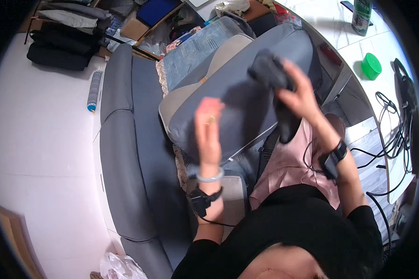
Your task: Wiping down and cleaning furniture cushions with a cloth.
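My right hand (302, 92) is shut on a blurred black bundle (270, 71), which looks like soft fabric. A dark strip (287, 127) hangs below it towards my lap; whether it belongs to the bundle I cannot tell. My left hand (208, 130), blurred too, has its fingers stretched out above a large grey cushion (195, 122) and holds nothing that I can see. Under both hands lies this cushion, tilted across the sofa, with a zip pull (230, 159) at its near edge. Each wrist wears a black strapped device with a cable.
The grey sofa's backrest (120, 167) runs along the left. On the right, a white marble-patterned table (358, 52) bears a green cap (371, 66), a green spray can (362, 17) and tangled black cables (399, 136). A white plastic bag (120, 266) lies at the lower left.
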The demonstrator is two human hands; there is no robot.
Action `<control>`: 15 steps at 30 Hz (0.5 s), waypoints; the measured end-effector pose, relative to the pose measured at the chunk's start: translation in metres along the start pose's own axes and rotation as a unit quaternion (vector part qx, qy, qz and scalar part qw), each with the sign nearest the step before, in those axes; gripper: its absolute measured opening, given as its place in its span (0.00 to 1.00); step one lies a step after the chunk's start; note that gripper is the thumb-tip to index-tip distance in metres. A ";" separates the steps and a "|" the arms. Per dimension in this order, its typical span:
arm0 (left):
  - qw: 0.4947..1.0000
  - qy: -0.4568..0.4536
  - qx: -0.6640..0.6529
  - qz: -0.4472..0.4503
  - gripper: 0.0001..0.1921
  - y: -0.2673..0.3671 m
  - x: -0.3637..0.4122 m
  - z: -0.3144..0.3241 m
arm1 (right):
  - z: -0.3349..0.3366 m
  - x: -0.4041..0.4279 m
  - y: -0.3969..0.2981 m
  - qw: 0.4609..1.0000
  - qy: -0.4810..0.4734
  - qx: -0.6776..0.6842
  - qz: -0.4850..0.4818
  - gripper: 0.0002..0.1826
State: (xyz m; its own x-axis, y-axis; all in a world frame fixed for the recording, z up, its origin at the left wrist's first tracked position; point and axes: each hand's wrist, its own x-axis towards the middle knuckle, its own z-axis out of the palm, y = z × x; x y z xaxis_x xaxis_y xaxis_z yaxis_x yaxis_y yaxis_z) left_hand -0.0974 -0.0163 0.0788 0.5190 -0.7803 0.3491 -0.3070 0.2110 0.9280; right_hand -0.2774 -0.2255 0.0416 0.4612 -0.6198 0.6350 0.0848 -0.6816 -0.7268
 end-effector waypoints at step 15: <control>0.726 0.246 0.640 -0.063 0.14 -0.086 0.031 -0.112 | 0.084 0.073 0.007 0.968 -0.062 -0.226 0.084 0.35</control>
State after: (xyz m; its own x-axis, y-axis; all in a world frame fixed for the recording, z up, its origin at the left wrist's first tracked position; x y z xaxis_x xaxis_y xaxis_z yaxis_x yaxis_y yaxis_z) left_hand 0.0344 0.0070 0.0242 0.7326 -0.3749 0.5681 -0.5584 -0.8083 0.1867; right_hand -0.1691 -0.2428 0.0604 0.5404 -0.7044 0.4602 -0.3836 -0.6930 -0.6103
